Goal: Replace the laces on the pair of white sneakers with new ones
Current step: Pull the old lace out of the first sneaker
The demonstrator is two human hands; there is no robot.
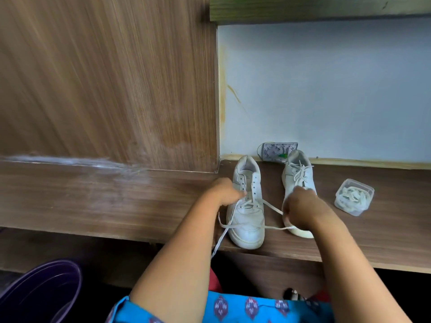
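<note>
The left sneaker point(247, 206) is standing at 6 o'clock from the wall corner. The left hand point(225, 192) is pinching its lace point(270, 206) at the eyelets; the right hand point(299, 209) is gripping the other strand, at 3 o'clock. Risk: uneven pulling is likely dragging the shoe off the shelf edge point(326, 259), or tangling the hanging end.

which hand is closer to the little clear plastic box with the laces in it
Right. The right hand sits over the laced sneaker, just left of the plastic box. The left hand is farther, beyond the half-unlaced sneaker.
</note>
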